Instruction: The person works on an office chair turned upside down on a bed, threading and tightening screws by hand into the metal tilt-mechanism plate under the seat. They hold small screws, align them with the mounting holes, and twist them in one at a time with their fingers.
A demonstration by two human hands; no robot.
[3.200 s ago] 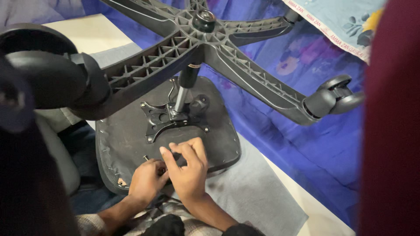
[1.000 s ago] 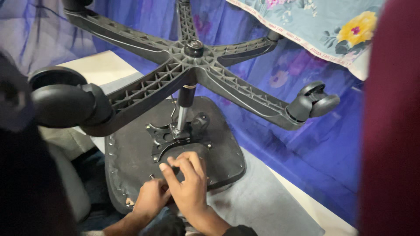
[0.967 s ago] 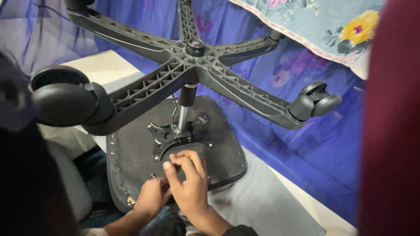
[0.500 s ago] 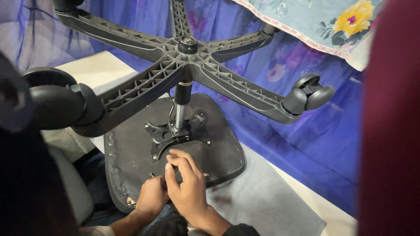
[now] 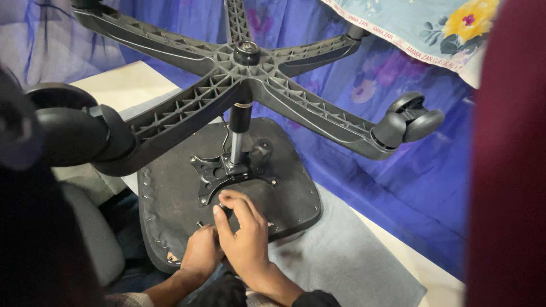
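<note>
An office chair lies upside down, the black underside of its seat [image 5: 296, 193] facing up. A black metal mounting plate [image 5: 213, 173] is fixed to the seat, and a gas lift column [image 5: 238, 133] rises from it to the five-armed base [image 5: 250, 85]. My right hand [image 5: 244, 236] rests on the seat, its fingertips pinched on a small dark fastener [image 5: 222, 207] at the plate's near corner. My left hand [image 5: 202, 253] lies curled beside it, partly under the right hand. A short bolt [image 5: 199, 224] sticks up next to the left hand.
Caster wheels hang on the base arms at the right [image 5: 409, 119] and at the left [image 5: 68, 133]. A grey cloth [image 5: 352, 261] lies under the seat. Blue fabric [image 5: 409, 187] hangs behind, with a flowered cloth [image 5: 432, 28] above. A dark red surface [image 5: 512, 170] fills the right edge.
Both hands stay at the plate's near corner. My right fingers have closed in tighter on the fastener. The view has drifted slightly, so the chair base sits a little higher.
</note>
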